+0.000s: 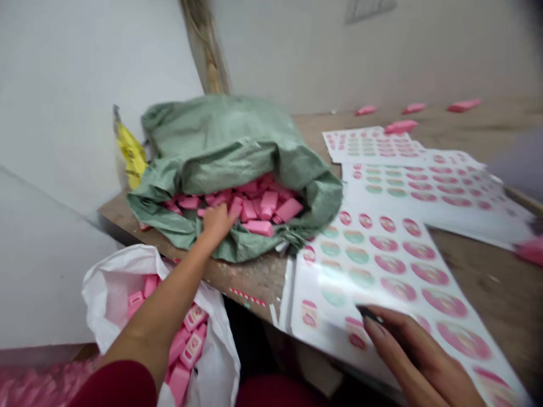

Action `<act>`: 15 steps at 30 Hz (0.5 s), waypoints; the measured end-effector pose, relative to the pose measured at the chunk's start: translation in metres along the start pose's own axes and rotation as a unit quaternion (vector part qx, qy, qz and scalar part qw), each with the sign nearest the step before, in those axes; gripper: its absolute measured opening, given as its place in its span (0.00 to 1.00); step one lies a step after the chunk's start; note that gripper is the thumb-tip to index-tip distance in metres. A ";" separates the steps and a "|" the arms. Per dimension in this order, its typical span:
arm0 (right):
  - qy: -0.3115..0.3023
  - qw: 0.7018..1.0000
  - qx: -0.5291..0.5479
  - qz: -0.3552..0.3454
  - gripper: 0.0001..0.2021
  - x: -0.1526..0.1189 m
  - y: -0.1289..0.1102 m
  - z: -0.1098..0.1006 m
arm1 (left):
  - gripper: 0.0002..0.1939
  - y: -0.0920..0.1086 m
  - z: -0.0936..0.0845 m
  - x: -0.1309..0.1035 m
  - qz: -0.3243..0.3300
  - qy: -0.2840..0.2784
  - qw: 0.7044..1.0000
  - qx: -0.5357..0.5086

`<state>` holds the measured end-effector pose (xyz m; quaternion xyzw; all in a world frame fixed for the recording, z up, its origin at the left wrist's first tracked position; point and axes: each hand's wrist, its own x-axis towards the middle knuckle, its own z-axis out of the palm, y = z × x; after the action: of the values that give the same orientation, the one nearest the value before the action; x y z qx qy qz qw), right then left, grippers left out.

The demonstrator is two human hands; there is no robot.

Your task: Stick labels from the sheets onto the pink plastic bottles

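My left hand (217,222) reaches into the mouth of a green woven sack (237,127) and touches the small pink plastic bottles (268,203) heaped inside. Its fingertips are partly hidden among them, so I cannot tell whether it grips one. Over the sheet of stickers (339,288) at the table's front edge, my right hand (418,353) is closed in a pinch. Between its thumb and finger is a small dark thing (368,312), too blurred to name. The sheet carries pink and green oval labels.
Below the table edge on the left, a white sack (106,282) holds more pink bottles, some labelled. Further sticker sheets (428,198) overlap on the wooden table (475,249). Several loose pink pieces (401,126) lie toward the wall. A yellow packet (130,155) stands behind the green sack.
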<state>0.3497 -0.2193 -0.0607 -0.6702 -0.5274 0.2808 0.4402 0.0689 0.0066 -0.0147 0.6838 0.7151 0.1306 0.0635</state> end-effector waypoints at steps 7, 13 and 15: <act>-0.052 0.997 -0.047 0.018 0.13 0.000 -0.011 0.000 | 0.36 -0.004 0.012 -0.003 0.028 0.040 0.993 -0.106; -0.007 0.996 0.087 -0.007 0.07 0.003 -0.028 -0.003 | 0.23 0.040 -0.012 -0.098 0.202 -0.248 0.863 -0.391; -0.025 0.993 0.109 -0.046 0.07 0.005 -0.040 -0.002 | 0.22 0.057 -0.008 -0.119 0.164 -0.332 0.808 -0.459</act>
<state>0.3349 -0.2129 -0.0239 -0.5862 -0.5345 0.3332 0.5096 0.1282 -0.1105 -0.0016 0.6837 0.3847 0.2166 0.5811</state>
